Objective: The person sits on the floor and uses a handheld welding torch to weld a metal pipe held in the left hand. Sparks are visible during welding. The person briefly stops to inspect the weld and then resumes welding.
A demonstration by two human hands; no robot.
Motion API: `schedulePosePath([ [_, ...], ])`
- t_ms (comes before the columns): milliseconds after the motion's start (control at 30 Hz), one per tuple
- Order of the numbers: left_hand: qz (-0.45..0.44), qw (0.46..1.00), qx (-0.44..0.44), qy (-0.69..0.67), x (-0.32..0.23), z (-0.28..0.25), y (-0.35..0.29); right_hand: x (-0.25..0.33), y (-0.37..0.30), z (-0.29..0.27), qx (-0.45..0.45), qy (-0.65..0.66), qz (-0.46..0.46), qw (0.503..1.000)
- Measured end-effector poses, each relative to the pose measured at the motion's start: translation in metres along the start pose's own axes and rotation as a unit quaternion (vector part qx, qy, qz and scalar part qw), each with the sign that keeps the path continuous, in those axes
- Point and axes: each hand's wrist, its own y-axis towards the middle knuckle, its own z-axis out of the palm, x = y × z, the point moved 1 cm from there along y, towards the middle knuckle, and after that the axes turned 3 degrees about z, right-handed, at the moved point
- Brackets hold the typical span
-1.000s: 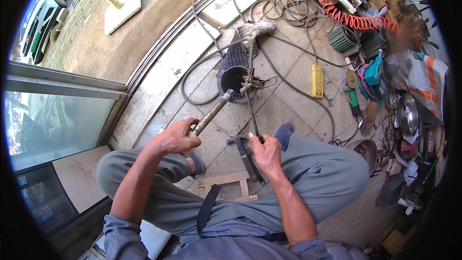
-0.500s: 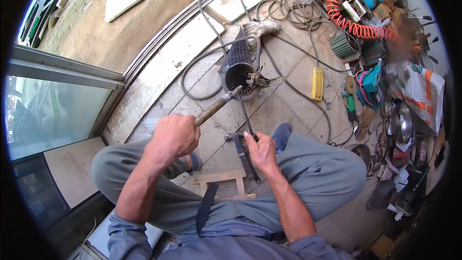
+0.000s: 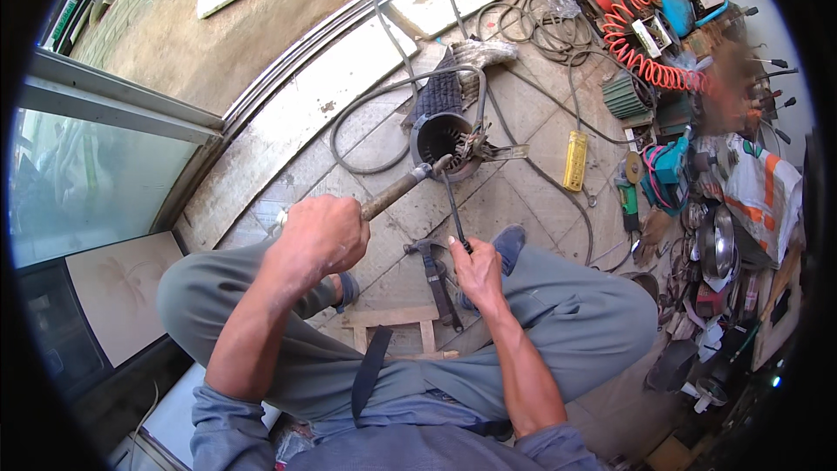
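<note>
Left hand (image 3: 327, 231): clenched round the brown handle of a hammer-like tool (image 3: 390, 198). Right hand (image 3: 478, 270): grasping a slim dark rod (image 3: 454, 211). Tool head and rod tip both by the near rim of an open metal cylinder (image 3: 415, 144), ahead of the feet; contact unclear. Dark-handled hammer (image 3: 436, 282) on floor (image 3: 523, 205), nearer the person. Yellow block (image 3: 575, 160) right of cylinder.

The ribbed cylindrical housing (image 3: 436, 98) is dark grey, the long round tool handle (image 3: 392, 196) mottled brown. The coiled plastic hose (image 3: 676, 78) is reddish-orange, the oblong box (image 3: 575, 161) yellow; the white fabric sack (image 3: 753, 181) bears orange stripes. The person's cloth trousers (image 3: 575, 305) are plain grey-green.
</note>
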Motion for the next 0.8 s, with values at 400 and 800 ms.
schedulePosePath([
  [400,0.074,0.988,-0.132,0.033,-0.002,0.021,-0.008,0.011,-0.002,-0.002,-0.043,-0.016,-0.06,0.997],
  [800,0.074,0.983,-0.141,0.09,-0.015,0.02,-0.011,0.004,0.002,-0.001,-0.027,-0.03,-0.036,0.999],
])
